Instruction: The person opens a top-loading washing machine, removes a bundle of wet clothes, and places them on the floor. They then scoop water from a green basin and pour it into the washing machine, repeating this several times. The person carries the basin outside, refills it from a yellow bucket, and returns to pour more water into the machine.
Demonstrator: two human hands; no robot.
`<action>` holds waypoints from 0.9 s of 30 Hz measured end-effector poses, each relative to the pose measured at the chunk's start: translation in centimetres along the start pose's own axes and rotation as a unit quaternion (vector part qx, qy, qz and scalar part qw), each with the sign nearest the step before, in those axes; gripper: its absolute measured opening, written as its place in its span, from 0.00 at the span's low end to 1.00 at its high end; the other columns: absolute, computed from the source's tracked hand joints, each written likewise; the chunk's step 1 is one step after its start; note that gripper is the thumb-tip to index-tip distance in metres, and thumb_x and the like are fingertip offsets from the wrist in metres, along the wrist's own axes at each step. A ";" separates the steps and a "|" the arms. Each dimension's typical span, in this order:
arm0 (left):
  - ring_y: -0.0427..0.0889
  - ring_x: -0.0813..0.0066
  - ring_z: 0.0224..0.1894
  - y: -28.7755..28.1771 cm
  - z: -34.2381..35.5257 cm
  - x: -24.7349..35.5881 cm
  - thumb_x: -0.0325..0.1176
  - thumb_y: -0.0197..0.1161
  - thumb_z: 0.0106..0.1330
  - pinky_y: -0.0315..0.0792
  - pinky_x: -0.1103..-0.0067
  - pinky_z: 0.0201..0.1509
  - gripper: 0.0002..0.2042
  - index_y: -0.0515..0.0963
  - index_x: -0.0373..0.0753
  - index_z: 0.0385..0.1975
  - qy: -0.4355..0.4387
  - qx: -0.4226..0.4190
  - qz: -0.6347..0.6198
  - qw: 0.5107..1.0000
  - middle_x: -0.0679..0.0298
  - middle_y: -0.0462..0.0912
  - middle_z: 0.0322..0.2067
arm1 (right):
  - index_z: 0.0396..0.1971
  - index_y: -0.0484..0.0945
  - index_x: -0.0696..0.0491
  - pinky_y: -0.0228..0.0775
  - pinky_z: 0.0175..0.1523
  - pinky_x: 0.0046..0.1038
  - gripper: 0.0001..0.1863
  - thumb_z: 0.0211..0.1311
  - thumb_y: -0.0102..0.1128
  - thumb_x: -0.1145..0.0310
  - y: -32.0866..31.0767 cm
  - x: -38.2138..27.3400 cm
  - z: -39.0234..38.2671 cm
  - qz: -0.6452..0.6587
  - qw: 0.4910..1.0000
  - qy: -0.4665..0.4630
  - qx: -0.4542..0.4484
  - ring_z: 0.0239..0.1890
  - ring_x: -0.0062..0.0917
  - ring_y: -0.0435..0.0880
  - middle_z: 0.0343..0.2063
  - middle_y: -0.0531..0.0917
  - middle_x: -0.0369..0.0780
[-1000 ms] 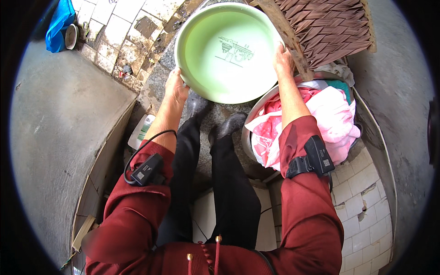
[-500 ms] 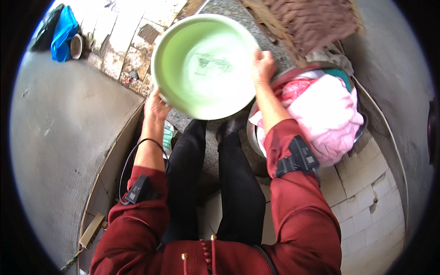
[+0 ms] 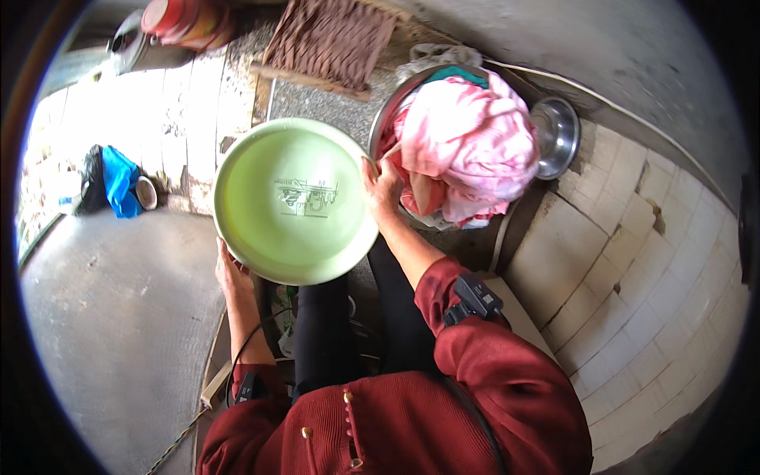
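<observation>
A pale green plastic basin, holding clear liquid over a printed design, is between my hands. My left hand grips its lower left rim, fingers partly under it. My right hand grips the right rim, right beside a large metal tub heaped with pink and white cloth, with some red and green cloth among it. My black-trousered legs show below the basin.
A woven brown seat and a red container are at the back. Blue and black plastic lie left beside a small bowl. A steel bowl sits right of the tub, near a tiled ledge and cord.
The view has shifted and turned, showing more of the back and right. The basin has come down and left relative to the woven seat and tub, still held in both my hands.
</observation>
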State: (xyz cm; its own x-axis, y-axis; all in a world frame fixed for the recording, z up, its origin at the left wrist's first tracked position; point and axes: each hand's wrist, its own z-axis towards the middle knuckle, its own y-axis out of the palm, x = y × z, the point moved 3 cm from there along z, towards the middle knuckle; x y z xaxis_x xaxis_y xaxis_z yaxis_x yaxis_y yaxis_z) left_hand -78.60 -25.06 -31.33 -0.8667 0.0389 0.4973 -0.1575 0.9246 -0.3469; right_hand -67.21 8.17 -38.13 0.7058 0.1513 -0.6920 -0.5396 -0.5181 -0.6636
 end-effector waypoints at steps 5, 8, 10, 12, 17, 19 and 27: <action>0.69 0.86 0.17 1.5 -7.4 5.3 0.47 0.63 0.62 0.58 0.87 0.18 0.15 0.78 0.39 0.28 0.123 -0.085 0.088 0.985 0.73 0.75 0.18 | 0.19 0.72 0.58 0.68 0.27 0.38 0.20 0.56 0.63 0.55 -11.2 -1.7 -3.4 0.078 0.991 0.029 0.101 0.20 0.42 0.78 0.15 0.76 0.47; 0.60 0.89 0.12 3.9 -12.3 7.3 0.43 0.62 0.63 0.51 0.86 0.14 0.14 0.75 0.41 0.21 0.203 -0.148 0.063 0.966 0.77 0.69 0.13 | 0.19 0.72 0.59 0.65 0.27 0.33 0.20 0.57 0.63 0.57 -17.6 -2.1 -5.4 0.084 0.986 0.053 0.136 0.17 0.30 0.71 0.11 0.72 0.41; 0.61 0.90 0.13 5.4 -15.7 8.5 0.42 0.61 0.64 0.52 0.86 0.14 0.14 0.75 0.41 0.21 0.209 -0.185 0.086 0.956 0.77 0.71 0.14 | 0.16 0.71 0.59 0.64 0.27 0.33 0.22 0.57 0.63 0.56 -21.9 -2.1 -7.0 0.096 0.976 0.058 0.186 0.16 0.29 0.69 0.11 0.71 0.41; 0.62 0.90 0.14 7.1 -19.4 9.8 0.43 0.60 0.65 0.54 0.87 0.17 0.16 0.75 0.40 0.20 0.248 -0.282 0.139 0.916 0.76 0.72 0.15 | 0.15 0.69 0.59 0.63 0.26 0.33 0.24 0.57 0.63 0.53 -26.0 -1.7 -8.8 0.117 0.962 0.088 0.231 0.15 0.29 0.67 0.11 0.71 0.41; 0.62 0.86 0.19 14.0 -27.3 11.6 0.45 0.57 0.67 0.57 0.82 0.21 0.20 0.71 0.37 0.17 0.383 -0.391 0.278 0.789 0.72 0.70 0.15 | 0.15 0.72 0.58 0.67 0.28 0.37 0.26 0.54 0.63 0.49 -34.6 0.2 -14.8 0.110 0.919 0.154 0.345 0.17 0.38 0.75 0.12 0.74 0.44; 0.62 0.85 0.19 16.8 -30.7 10.9 0.46 0.57 0.67 0.58 0.80 0.21 0.22 0.70 0.36 0.15 0.441 -0.433 0.299 0.727 0.71 0.69 0.14 | 0.12 0.70 0.58 0.60 0.23 0.32 0.26 0.56 0.64 0.51 -37.1 1.3 -17.6 0.130 0.885 0.204 0.398 0.15 0.24 0.66 0.09 0.69 0.40; 0.64 0.84 0.16 23.5 -49.5 2.0 0.47 0.56 0.65 0.60 0.77 0.18 0.25 0.72 0.31 0.13 0.560 -0.548 0.377 0.494 0.68 0.70 0.10 | 0.13 0.70 0.60 0.61 0.22 0.36 0.26 0.53 0.62 0.50 -46.5 5.6 -35.2 0.221 0.775 0.287 0.517 0.15 0.25 0.69 0.11 0.69 0.42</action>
State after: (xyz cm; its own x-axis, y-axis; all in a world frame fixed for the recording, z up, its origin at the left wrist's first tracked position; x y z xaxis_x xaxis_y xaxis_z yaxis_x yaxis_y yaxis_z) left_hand -60.55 15.50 0.89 0.4191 0.1464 0.8960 0.8929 0.1125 -0.4360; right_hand -22.03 3.50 -1.09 0.2739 -0.4022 -0.8736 -0.6567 0.5855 -0.4754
